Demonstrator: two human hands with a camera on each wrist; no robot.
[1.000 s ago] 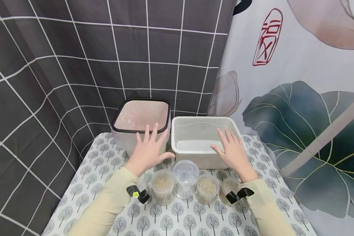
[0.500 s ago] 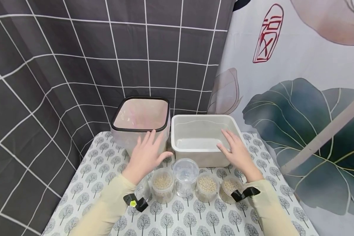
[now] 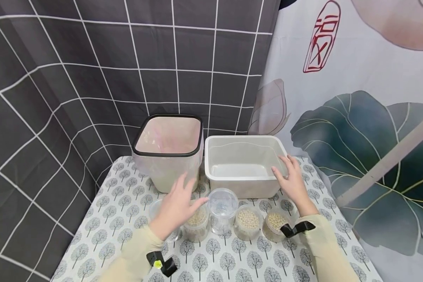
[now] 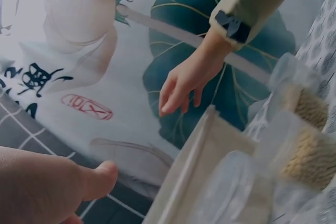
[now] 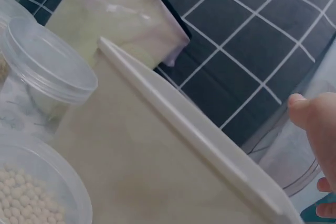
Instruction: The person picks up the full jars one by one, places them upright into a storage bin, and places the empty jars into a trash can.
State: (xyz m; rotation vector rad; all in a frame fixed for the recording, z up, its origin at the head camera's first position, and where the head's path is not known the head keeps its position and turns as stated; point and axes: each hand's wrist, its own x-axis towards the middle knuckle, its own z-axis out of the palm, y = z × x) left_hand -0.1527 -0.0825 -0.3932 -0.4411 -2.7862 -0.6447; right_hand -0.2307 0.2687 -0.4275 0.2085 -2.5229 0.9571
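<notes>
A white cloth printed with small grey trees covers the counter (image 3: 102,231); behind hang a black curtain with a white grid (image 3: 74,70) and a pale curtain with teal leaves and a red seal (image 3: 356,117), beside a translucent pink square bin with a black rim (image 3: 167,156), a white rectangular plastic tub (image 3: 244,188) and clear round jars of beige beads (image 3: 247,224)

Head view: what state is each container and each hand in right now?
Black-rimmed translucent bin: open, upright, nothing visible inside.
White rectangular plastic tub: open, nothing visible inside.
Clear lidded jar: lid on, looks empty.
Three bean-filled clear jars: upright, filled with pale beans.
Left hand: open, above the jars.
Right hand: open, fingers at the tub's right rim.
</notes>
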